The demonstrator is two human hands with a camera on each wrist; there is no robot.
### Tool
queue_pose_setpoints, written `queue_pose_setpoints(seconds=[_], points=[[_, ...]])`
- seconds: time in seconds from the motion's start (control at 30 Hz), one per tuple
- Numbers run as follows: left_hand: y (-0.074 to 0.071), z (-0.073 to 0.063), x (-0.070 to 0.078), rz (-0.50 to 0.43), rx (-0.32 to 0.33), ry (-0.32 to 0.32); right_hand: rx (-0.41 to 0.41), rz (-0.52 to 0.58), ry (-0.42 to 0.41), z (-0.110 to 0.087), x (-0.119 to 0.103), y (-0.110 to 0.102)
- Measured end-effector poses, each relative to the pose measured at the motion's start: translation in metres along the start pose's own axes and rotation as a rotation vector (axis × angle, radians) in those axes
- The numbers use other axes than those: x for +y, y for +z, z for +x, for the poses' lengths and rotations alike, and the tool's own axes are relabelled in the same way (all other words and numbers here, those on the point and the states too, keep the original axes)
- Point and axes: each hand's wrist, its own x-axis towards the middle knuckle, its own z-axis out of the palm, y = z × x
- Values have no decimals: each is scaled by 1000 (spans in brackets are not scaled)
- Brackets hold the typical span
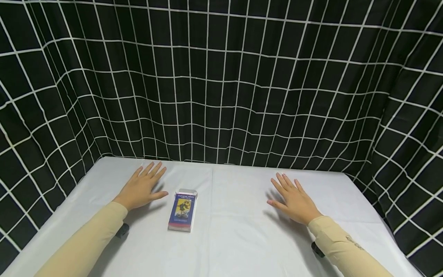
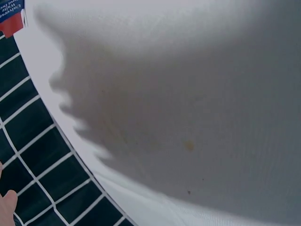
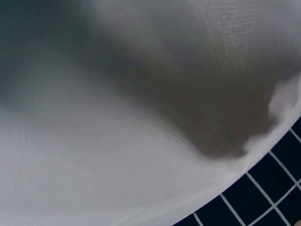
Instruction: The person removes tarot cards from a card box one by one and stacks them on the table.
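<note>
A tarot card box, blue with a yellow picture and a red lower edge, lies on the white table left of the middle. Its far end flap looks raised. My left hand is spread, palm down, just left of the box and apart from it. Over the right part of the table my right hand is also spread, holding nothing. In the left wrist view a corner of the box shows at the upper left, and fingertips at the lower left. The right wrist view shows mostly cloth and shadow.
A white cloth covers the table. Black curtains with a white grid stand behind it and on both sides. Dark wrist devices sit under the beige sleeves.
</note>
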Motion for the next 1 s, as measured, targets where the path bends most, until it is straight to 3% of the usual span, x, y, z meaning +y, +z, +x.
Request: queue_pose_setpoints(seconds=[0.23, 0.6, 0.83, 1.0], points=[[-1, -4, 4, -8, -11, 5, 0, 6, -31, 0, -5, 1], [9, -5, 17, -82, -24, 73, -5, 65, -41, -6, -18, 6], [13, -10, 26, -131, -13, 116, 1, 150, -56, -15, -40, 9], [13, -13, 33, -158, 6, 105, 23, 156, -62, -16, -54, 8]])
